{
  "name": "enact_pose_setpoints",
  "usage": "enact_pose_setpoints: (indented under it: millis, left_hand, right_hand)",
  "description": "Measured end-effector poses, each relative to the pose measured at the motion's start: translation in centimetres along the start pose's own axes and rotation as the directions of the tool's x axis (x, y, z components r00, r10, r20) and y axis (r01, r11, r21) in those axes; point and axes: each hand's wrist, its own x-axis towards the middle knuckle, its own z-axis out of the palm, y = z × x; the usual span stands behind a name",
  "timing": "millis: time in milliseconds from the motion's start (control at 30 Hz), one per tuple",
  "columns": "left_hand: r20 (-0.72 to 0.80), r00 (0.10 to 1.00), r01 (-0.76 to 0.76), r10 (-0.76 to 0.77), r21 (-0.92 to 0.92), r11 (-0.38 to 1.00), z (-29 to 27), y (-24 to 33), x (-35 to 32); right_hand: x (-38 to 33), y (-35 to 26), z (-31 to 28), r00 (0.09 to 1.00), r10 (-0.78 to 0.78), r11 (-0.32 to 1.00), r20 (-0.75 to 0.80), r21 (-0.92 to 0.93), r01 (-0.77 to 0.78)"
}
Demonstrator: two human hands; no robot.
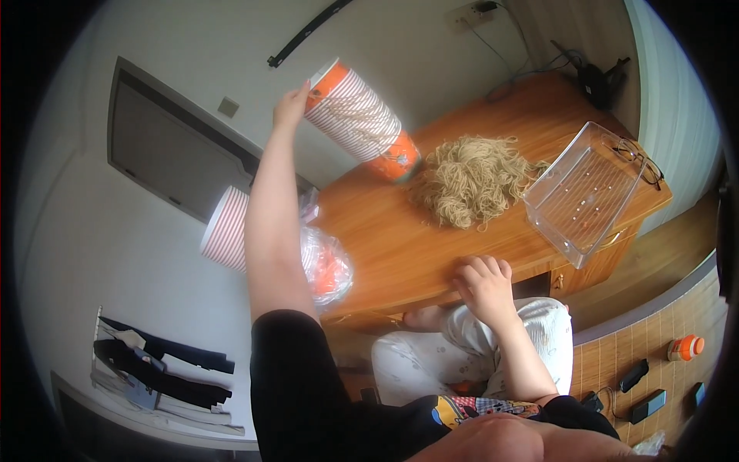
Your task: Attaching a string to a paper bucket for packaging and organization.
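Observation:
My left hand (291, 106) reaches up and grips the upper rim of a tall stack of nested paper cups (358, 115). The stack has orange ends and pale rims that look like stripes; thin beige strands seem to lie across it. It leans to the left, its lower end at the tabletop. Beside that end lies a loose heap of beige yarn (473, 181). At the table's near edge, my right hand (483, 289) holds nothing, its fingers bent and slightly apart. Another stack of cups (225, 227), partly in clear plastic wrapping (331, 269), lies behind my left forearm.
A clear plastic tray (543, 208) with small white and reddish bits sits at the right of the wooden table (385, 246). Eyeglasses (643, 163) rest by its far corner. A black router (600, 81) with cables stands at the back. An orange-capped jar (685, 348) is on the floor.

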Motion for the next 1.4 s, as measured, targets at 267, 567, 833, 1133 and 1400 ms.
enact_pose_setpoints:
  millis: [267,567,833,1133,1400]
  left_hand:
    - [0.289,0.945,0.222,-0.153,-0.225,0.949,1.3,1.7,0.6]
    - [0.398,0.855,0.375,-0.332,-0.032,0.927,-2.4,3.7,-0.5]
    - [0.535,0.787,0.287,-0.307,0.124,0.950,-2.5,3.4,0.8]
    - [0.468,0.827,0.301,-0.312,0.099,0.948,0.2,3.5,0.8]
    - [-0.357,0.861,-0.496,0.363,-0.431,0.753,-0.7,14.4,-6.4]
  right_hand:
    - [-0.1,0.6,-0.2,0.998,-0.003,1.000,0.066,0.001,0.002]
    - [0.2,-0.5,-0.3,0.997,-0.043,0.998,0.068,0.040,0.040]
    - [0.1,-0.7,0.0,0.998,-0.034,0.998,0.055,0.048,0.031]
    - [0.0,-0.1,0.1,1.000,-0.002,1.000,0.028,0.009,0.002]
    - [-0.4,0.0,1.6,0.990,0.001,0.998,-0.142,-0.060,-0.009]
